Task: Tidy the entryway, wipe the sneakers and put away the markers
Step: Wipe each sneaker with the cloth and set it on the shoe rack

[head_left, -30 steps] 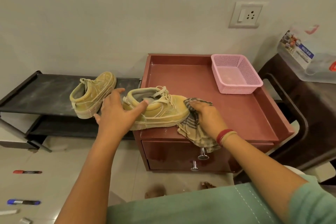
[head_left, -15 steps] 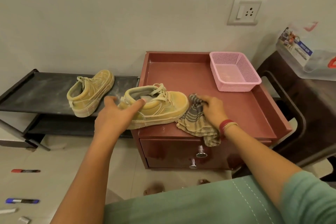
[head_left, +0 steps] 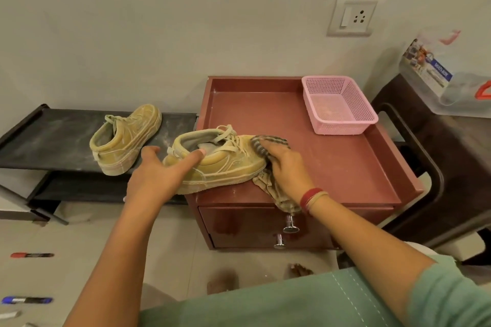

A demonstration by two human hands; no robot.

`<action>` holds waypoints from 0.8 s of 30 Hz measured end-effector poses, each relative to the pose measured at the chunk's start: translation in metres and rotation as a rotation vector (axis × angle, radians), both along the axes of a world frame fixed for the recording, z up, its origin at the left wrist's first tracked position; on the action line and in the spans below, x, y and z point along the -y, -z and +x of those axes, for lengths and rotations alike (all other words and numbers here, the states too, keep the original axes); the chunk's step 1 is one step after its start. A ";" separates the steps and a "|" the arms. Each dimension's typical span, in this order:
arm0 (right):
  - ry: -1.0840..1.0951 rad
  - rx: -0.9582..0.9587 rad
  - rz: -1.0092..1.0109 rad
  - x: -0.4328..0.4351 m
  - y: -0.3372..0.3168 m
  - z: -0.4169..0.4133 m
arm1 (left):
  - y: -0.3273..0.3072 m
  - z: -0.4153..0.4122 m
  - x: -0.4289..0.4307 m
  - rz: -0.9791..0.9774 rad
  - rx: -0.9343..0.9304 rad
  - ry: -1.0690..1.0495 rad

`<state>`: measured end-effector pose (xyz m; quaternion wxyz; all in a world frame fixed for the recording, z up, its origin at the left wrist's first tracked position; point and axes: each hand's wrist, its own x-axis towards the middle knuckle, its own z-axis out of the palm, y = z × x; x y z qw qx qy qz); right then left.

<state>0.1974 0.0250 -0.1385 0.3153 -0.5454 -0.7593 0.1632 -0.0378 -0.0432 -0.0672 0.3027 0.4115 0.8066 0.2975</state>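
Observation:
A dusty yellow sneaker (head_left: 225, 167) lies on the front left of the red cabinet top (head_left: 332, 162), toe to the right. My left hand (head_left: 159, 175) grips its heel and collar, thumb on the inner rim. My right hand (head_left: 287, 170) holds a striped cloth (head_left: 268, 141) bunched against the sneaker's toe. A second yellow sneaker (head_left: 125, 138) stands on the black shoe rack (head_left: 47, 141) to the left. A red marker (head_left: 32, 255) and a blue marker (head_left: 26, 300) lie on the floor at the lower left.
A pink mesh basket (head_left: 342, 125) sits at the cabinet's back right. Two drawers with chrome knobs (head_left: 289, 225) face me. A dark chair (head_left: 425, 167) and a clear plastic box (head_left: 451, 82) stand to the right. More markers' ends (head_left: 10, 314) show at the bottom left edge.
My right hand has carried the cloth from the cabinet top beside the sneaker up onto its toe. My left hand has stayed on the heel.

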 end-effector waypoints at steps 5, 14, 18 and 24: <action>0.062 -0.052 -0.058 -0.008 0.002 0.001 | 0.002 -0.002 0.003 0.028 0.045 0.011; 0.177 -0.144 -0.180 -0.010 0.005 0.005 | 0.002 0.000 0.007 0.017 0.131 -0.023; 0.239 -0.468 -0.151 -0.016 -0.027 0.009 | 0.001 0.001 0.008 0.154 0.043 -0.010; 0.007 -0.552 0.138 0.012 -0.098 0.020 | -0.034 0.027 0.006 0.653 -0.149 0.209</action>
